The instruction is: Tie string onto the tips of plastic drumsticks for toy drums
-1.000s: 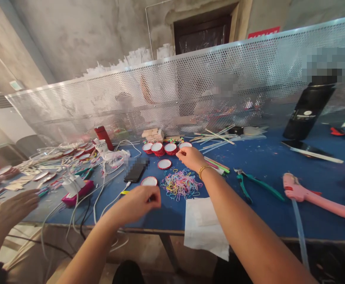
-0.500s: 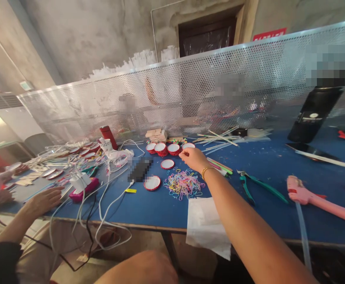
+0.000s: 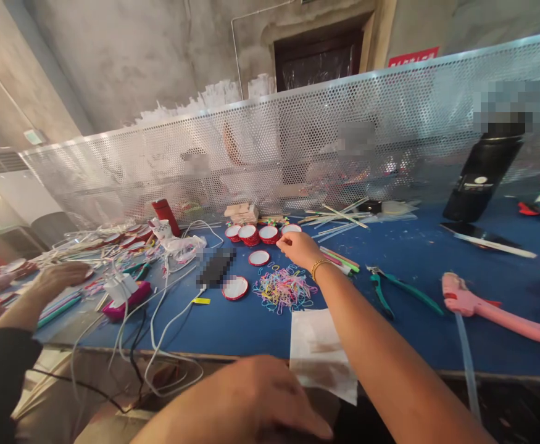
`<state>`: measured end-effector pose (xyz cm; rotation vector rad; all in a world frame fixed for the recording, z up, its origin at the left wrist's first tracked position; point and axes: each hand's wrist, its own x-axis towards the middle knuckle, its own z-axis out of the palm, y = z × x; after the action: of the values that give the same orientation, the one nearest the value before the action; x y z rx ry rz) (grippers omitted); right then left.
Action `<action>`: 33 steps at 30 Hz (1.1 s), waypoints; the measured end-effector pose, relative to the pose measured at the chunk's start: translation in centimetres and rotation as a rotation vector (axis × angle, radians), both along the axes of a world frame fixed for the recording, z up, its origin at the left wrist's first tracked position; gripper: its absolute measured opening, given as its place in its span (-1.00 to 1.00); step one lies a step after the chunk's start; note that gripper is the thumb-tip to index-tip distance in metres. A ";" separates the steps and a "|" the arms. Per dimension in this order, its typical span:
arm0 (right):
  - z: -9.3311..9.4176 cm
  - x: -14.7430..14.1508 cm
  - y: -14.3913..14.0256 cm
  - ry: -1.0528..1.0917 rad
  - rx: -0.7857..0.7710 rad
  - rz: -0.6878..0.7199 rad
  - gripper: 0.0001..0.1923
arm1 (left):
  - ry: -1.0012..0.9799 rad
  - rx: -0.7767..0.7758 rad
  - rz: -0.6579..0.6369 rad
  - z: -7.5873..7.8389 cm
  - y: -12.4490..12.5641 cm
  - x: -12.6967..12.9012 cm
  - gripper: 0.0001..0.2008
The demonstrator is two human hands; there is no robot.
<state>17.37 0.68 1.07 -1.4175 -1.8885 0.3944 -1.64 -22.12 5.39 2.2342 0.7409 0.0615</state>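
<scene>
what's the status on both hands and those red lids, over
Right hand reaching at the red lids, grip closing on nothing visible. Left hand low by the table edge, empty. Rubber bands and pliers lie close by.

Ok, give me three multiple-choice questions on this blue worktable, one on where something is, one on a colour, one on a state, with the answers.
1. Where does the heap of thin pastel rubber bands lie?
A. just nearer than the right hand, on the blue tabletop
B. on the white paper sheet
C. beyond the perforated metal screen

2. What colour is the long-bodied glue gun at the right?
A. green
B. pink
C. black

3. How is the left hand?
A. gripping the green-handled pliers
B. low at the near table edge, palm down, with nothing seen in it
C. pressed on the dark phone

Answers: 1 A, the bands spread on bare blue cloth just below the wrist with the gold bracelet. 2 B, its whole body is pink. 3 B, it sits under the table edge, beside the white paper sheet, far from the green-handled pliers.
</scene>
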 end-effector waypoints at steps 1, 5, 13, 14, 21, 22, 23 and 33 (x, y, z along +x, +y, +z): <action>0.0 0.0 0.0 -0.001 0.002 0.002 -0.81 | -0.027 0.039 0.045 0.4 0.9 0.1 -0.79; 0.0 0.1 0.2 -0.011 -0.001 -0.009 -0.80 | -0.050 0.395 0.337 1.6 5.9 0.2 -0.72; 0.0 0.3 0.4 -0.056 0.006 -0.055 -0.79 | 0.430 0.723 0.478 2.9 15.1 3.7 -0.62; 0.1 0.3 0.4 -0.061 0.000 -0.055 -0.79 | 0.483 0.733 0.487 2.7 15.8 4.3 -0.64; 0.1 0.4 0.5 -0.130 -0.001 -0.097 -0.80 | 0.532 0.798 0.554 0.3 19.1 5.4 -0.69; 0.1 0.4 0.5 -0.139 0.004 -0.102 -0.80 | 0.513 0.806 0.577 -0.1 19.5 5.2 -0.69; 0.0 0.3 0.6 -0.146 0.007 -0.103 -0.81 | 0.492 0.815 0.596 -0.5 19.8 5.0 -0.69; -0.2 0.2 0.6 -0.228 0.012 -0.128 -0.79 | 0.406 0.828 0.611 -1.6 21.2 4.6 -0.66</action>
<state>17.55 1.25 0.86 -1.6230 -1.9599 0.1643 2.94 -0.92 3.80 2.7077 1.8767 0.2554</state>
